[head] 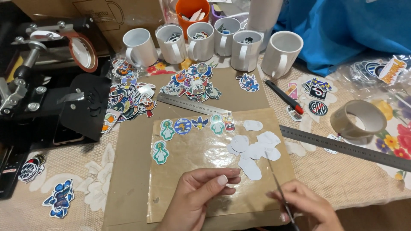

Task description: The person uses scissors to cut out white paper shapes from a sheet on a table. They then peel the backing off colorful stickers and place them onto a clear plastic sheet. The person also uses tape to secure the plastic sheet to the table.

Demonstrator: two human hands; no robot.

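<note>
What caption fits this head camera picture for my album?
Two hands, the left hand pinching and the right hand holding a thin tool, work over stickers on a clear sheet.

Bright, even overhead light, soft shadows, faint glare on plastic, sharp focus

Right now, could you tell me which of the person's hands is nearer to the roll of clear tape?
The right. The right hand sits below and left of the tape roll, holding a thin tool; the left hand lies farther left, on the brown sheet.
</note>
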